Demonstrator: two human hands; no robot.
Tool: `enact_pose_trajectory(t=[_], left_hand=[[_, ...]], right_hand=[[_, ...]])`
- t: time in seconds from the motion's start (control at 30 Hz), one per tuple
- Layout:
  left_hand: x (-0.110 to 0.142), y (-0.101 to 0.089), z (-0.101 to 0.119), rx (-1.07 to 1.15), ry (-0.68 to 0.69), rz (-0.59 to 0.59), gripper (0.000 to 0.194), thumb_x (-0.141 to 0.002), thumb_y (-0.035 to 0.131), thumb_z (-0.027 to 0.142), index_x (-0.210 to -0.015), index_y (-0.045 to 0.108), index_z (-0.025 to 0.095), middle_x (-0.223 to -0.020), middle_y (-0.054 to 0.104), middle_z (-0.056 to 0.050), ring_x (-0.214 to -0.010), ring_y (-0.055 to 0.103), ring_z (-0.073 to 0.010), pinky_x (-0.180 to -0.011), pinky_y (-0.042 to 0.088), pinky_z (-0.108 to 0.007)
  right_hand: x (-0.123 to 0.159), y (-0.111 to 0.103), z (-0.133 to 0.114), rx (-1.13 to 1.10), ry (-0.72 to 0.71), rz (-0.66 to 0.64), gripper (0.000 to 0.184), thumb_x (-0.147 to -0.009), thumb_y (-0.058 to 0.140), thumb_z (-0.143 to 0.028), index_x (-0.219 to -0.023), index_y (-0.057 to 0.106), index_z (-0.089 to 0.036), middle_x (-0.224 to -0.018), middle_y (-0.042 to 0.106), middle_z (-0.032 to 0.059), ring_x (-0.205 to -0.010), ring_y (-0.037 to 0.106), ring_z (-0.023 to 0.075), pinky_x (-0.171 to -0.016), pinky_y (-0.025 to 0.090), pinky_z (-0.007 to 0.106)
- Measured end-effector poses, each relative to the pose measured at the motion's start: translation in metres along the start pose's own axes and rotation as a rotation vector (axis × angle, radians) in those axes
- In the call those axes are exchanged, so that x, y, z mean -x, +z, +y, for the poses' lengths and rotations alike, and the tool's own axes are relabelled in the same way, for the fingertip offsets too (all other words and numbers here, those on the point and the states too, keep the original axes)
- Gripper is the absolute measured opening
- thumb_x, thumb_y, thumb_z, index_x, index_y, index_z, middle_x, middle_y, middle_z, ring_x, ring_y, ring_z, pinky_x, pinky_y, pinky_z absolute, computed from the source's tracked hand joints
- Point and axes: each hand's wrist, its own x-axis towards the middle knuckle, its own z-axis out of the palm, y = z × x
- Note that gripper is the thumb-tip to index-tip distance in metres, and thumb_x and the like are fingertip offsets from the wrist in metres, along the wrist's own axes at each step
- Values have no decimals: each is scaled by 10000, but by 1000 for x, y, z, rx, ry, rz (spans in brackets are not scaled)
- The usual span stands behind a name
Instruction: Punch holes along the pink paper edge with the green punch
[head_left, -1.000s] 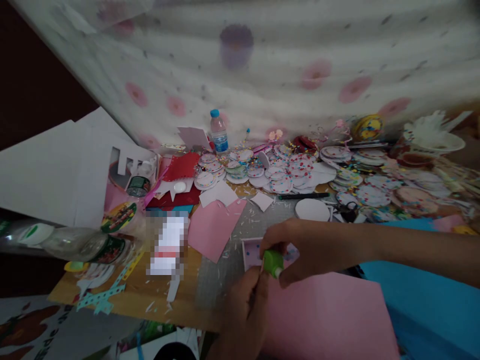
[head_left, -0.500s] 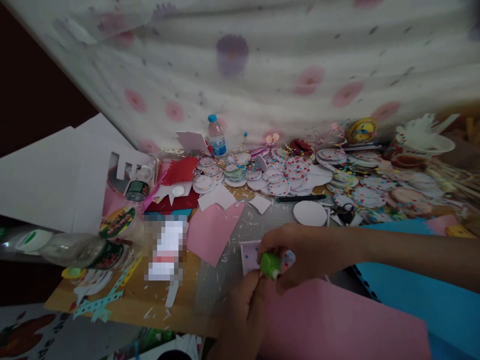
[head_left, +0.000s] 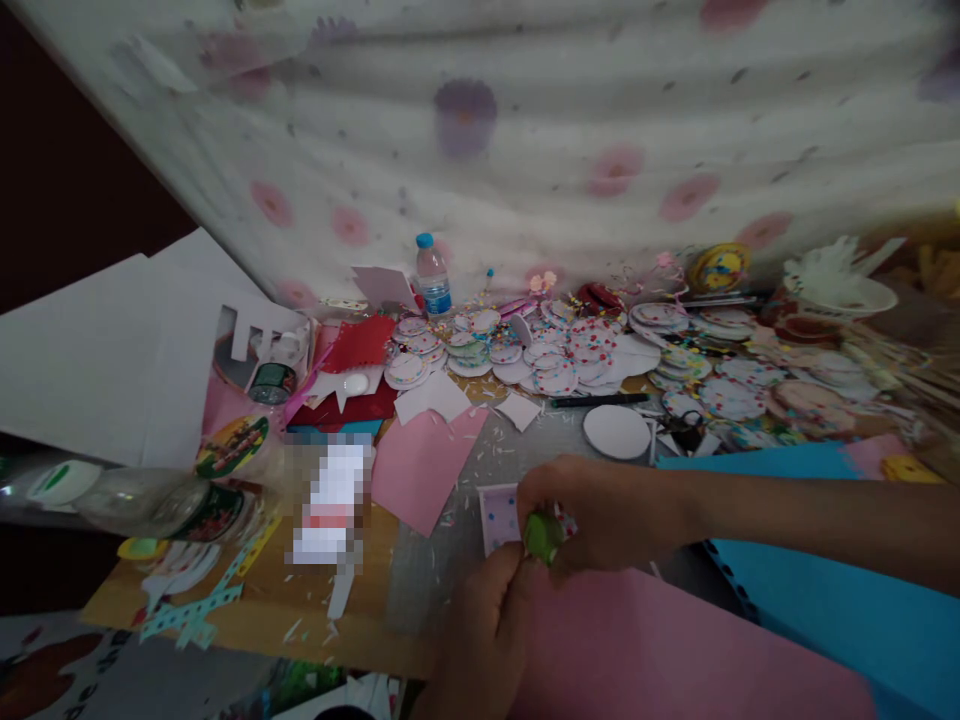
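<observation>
Green tool (head_left: 544, 537) is sitting low, right of center, at the near edge of the shallow tray (head_left: 482, 510). Right hand (head_left: 600, 505) is wrapping curled fingers around it; undersides are hiding, so can't tell the exact fingertip contact. Left hand (head_left: 484, 605) is pinching the pink sheet (head_left: 667, 640) between thumb and fingers, just beside the tool. Sheet corner is meeting the tool there; hands are covering whether it's inside the slot or only touching.

Progress, my read: mid-run, not finished. Tray is holding small colored bits, so some output is likely already done. Pink sheet is spreading wide toward the near side and showing no holes on the visible part, so most of it is looking unused. Blue sheet (head_left: 840, 560) on the right is showing a row of dark spots along its left edge; I'm reading those as punched holes. Mint strips (head_left: 195, 610) at far left are showing similar rows, so probably worked too.

Further back, dotted discs (head_left: 555, 375) are lying in stacks, already decorated by the look of it. One white disc (head_left: 617, 431) near the pen (head_left: 600, 400) is lying plain. Total count wanted isn't showing, so can't put a figure on what's remaining.
</observation>
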Motion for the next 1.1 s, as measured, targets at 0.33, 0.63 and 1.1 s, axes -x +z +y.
enact_pose_trajectory(t=[0.33,0.63,1.1], left_hand=[[3,-12,5,70,-18,-7,278,-827,558,237,-1100,607,211,-1039,677,-41,-946,613,-187,-803,462,-257],[-9,-2,10,311,-13,67,503,-670,726,180,-1162,619,196,-1132,678,-66,-1069,601,-250,-928,468,-335],[-2,-9,1,302,-76,-68,232,-743,667,250,-958,652,165,-789,629,-2,-752,573,-154,-665,426,-226]], right_hand=[[1,1,-4,274,-61,100,202,-634,776,-281,-795,689,-193,-794,703,20,-822,596,218,-737,373,316],[-1,10,-4,314,-141,148,138,-609,704,-168,-742,669,-174,-777,703,31,-792,612,223,-731,348,325],[2,9,11,131,-117,130,161,-684,718,-181,-832,676,-132,-770,651,28,-732,564,165,-748,398,307]])
